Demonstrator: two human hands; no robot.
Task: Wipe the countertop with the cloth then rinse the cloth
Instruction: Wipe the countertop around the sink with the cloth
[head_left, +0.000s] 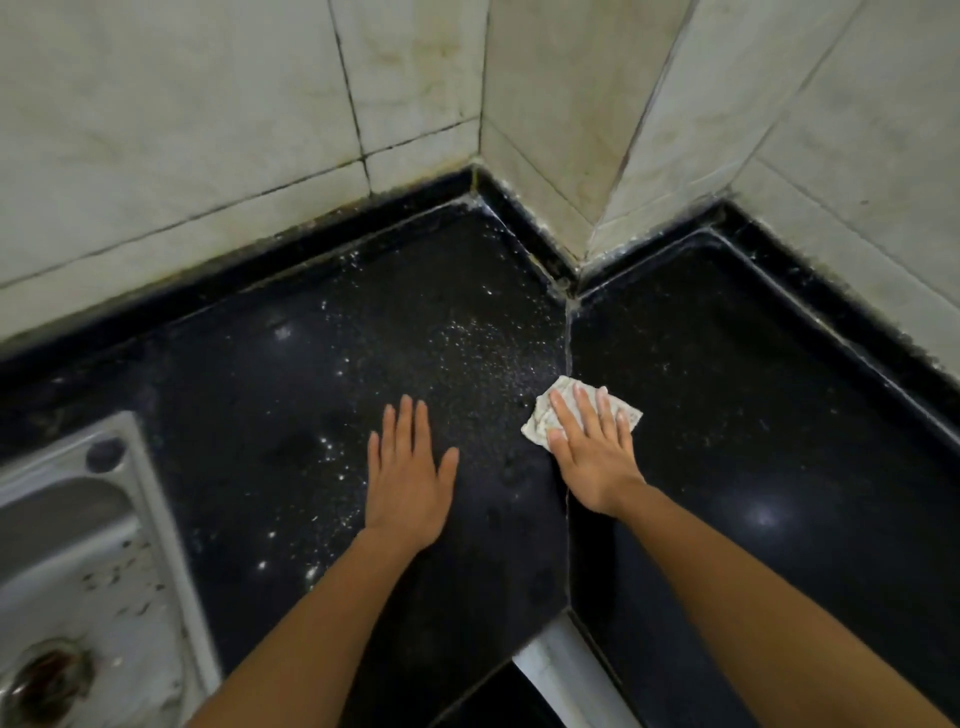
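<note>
A small pale cloth lies flat on the black speckled countertop, just right of the seam between two slabs. My right hand presses down on the cloth with fingers spread, covering most of it. My left hand rests palm down on the bare counter to the left, fingers apart, holding nothing. White specks and droplets are scattered over the counter beyond my left hand and toward the corner.
A steel sink with its drain sits at the lower left. Tiled walls close the counter at the back and jut out as a corner. The counter's front edge notches in near me.
</note>
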